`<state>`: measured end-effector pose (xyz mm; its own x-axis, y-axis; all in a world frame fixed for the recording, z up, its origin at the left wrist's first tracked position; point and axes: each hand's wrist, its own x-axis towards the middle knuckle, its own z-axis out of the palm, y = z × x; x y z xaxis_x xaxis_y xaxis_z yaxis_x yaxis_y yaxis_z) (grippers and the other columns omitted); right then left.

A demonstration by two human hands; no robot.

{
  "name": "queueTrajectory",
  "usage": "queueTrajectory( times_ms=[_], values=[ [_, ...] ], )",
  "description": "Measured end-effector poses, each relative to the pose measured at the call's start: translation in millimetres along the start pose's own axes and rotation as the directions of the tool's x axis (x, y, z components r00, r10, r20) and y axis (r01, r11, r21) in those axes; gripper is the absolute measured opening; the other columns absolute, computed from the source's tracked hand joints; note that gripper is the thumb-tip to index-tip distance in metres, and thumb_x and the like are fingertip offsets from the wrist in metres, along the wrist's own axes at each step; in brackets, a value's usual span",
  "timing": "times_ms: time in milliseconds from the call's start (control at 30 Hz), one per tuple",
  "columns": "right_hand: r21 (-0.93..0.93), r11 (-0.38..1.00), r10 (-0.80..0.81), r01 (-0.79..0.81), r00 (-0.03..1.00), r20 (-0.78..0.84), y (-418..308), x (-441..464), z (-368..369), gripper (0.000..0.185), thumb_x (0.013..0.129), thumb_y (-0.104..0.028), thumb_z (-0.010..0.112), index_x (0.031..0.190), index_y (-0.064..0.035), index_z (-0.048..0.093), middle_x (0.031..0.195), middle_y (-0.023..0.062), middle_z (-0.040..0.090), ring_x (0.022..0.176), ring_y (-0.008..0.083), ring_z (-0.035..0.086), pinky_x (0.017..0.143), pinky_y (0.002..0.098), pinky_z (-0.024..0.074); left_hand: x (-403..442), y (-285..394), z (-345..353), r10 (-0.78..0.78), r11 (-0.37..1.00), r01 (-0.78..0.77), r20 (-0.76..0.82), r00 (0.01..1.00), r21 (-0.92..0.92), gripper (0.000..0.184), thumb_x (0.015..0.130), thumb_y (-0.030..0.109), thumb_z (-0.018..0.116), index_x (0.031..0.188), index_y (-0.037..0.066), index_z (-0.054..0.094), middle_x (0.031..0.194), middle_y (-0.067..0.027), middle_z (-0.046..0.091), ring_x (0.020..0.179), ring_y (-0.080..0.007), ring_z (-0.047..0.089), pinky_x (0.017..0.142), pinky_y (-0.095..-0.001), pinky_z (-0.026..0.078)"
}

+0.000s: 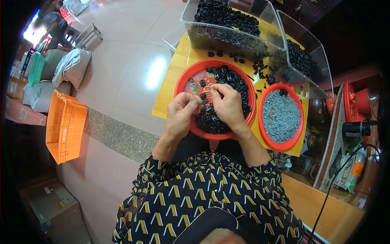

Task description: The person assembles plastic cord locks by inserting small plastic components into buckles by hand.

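Mid-batch, by the look of it! Left hand (181, 114) and right hand (228, 106), close together, fingertips pinched above the large red basin (252, 97) on the desk (165, 91); whether they grip anything, I can't tell. Plenty left: black plastic pieces (231, 77) in that basin, metal pieces (282, 116) alongside, heaped clear bins (229, 37) behind. Finished count? Unclear.

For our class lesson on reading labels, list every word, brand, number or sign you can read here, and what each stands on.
None can be read.
Orange label on the bottle at right: too small and blurred.
Markings inside the central red basin: not legible.
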<state>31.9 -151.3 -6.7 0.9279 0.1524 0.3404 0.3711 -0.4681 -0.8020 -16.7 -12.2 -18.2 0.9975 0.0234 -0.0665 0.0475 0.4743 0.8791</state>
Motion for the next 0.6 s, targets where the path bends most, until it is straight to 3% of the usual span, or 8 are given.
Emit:
queueTrajectory(
  times_ms=[133, 200, 233, 267, 333, 533, 600],
  values=[
    [-0.005, 1.0, 0.024, -0.024, 0.999, 0.027, 4, 3, -2, 0.01, 0.078, -0.003, 0.055, 0.085, 0.0037, 0.059, 0.074, 0.0083, 0.059, 0.063, 0.0126, 0.057, 0.059, 0.0232, 0.045, -2, 4, 5, 0.007, 0.996, -0.013, -0.071, 0.997, -0.09, 0.007, 0.084, 0.006, 0.051, 0.084, 0.001, 0.047, 0.076, -0.0058, 0.055, 0.063, -0.0093, 0.05, 0.057, -0.0198, 0.04],
    [0.387, 0.848, 0.325, -0.363, 0.932, 0.161, -6, -4, -7, 0.014, 0.078, -0.003, 0.055, 0.091, 0.0031, 0.056, 0.076, 0.0087, 0.06, 0.063, 0.0142, 0.059, 0.058, 0.0245, 0.0471, -3, 6, 9, -0.015, 0.991, -0.003, -0.129, 0.992, -0.134, 0.01, 0.082, 0.004, 0.052, 0.088, 0.002, 0.045, 0.076, -0.0064, 0.056, 0.063, -0.0095, 0.052, 0.056, -0.0195, 0.041],
    [0.477, 0.776, 0.346, -0.413, 0.911, 0.225, -16, -7, -13, 0.016, 0.079, -0.002, 0.055, 0.093, 0.0038, 0.053, 0.075, 0.0044, 0.059, 0.061, 0.0076, 0.055, 0.055, 0.0202, 0.0457, -3, 7, 10, -0.018, 0.991, 0.0, -0.13, 0.991, -0.135, 0.01, 0.082, 0.004, 0.052, 0.088, 0.002, 0.045, 0.076, -0.0064, 0.056, 0.063, -0.0095, 0.052, 0.056, -0.0195, 0.041],
    [0.476, 0.775, 0.351, -0.417, 0.909, 0.225, -17, -12, -16, 0.016, 0.079, -0.002, 0.055, 0.093, 0.0038, 0.053, 0.075, 0.0044, 0.059, 0.061, 0.0076, 0.055, 0.055, 0.0202, 0.0457, -4, 8, 11, -0.001, 0.989, -0.016, -0.118, 0.993, -0.146, 0.012, 0.081, 0.003, 0.053, 0.09, 0.002, 0.045, 0.076, -0.0064, 0.056, 0.063, -0.0097, 0.053, 0.055, -0.0193, 0.041],
    [0.56, 0.642, 0.398, -0.524, 0.852, 0.341, -19, -23, -23, 0.01, 0.08, -0.004, 0.056, 0.088, 0.0014, 0.056, 0.07, 0.0015, 0.056, 0.06, 0.0059, 0.053, 0.053, 0.0179, 0.0432, -5, 6, 13, 0.012, 0.987, -0.028, -0.107, 0.994, -0.157, 0.015, 0.08, 0.002, 0.054, 0.091, 0.002, 0.044, 0.076, -0.0064, 0.056, 0.064, -0.01, 0.054, 0.055, -0.019, 0.042],
    [0.563, 0.647, 0.404, -0.514, 0.858, 0.318, -39, -44, -34, 0.009, 0.081, -0.005, 0.055, 0.087, 0.0009, 0.056, 0.073, 0.0014, 0.057, 0.06, 0.0057, 0.053, 0.053, 0.0187, 0.0445, -15, 3, 24, -0.039, 0.976, 0.035, -0.018, 0.999, -0.214, 0.019, 0.079, 0.001, 0.055, 0.094, 0.002, 0.044, 0.076, -0.0061, 0.056, 0.063, -0.0098, 0.053, 0.055, -0.0192, 0.042],
    [0.53, 0.727, 0.362, -0.437, 0.899, 0.245, -43, -49, -35, 0.009, 0.081, -0.003, 0.054, 0.088, 0.0019, 0.055, 0.074, 0.0021, 0.057, 0.061, 0.006, 0.054, 0.054, 0.0194, 0.0457, -18, 4, 30, -0.061, 0.972, 0.05, -0.042, 0.997, -0.228, 0.02, 0.079, 0.001, 0.056, 0.095, 0.002, 0.044, 0.076, -0.0056, 0.056, 0.063, -0.0096, 0.052, 0.055, -0.0193, 0.042]
  ],
)
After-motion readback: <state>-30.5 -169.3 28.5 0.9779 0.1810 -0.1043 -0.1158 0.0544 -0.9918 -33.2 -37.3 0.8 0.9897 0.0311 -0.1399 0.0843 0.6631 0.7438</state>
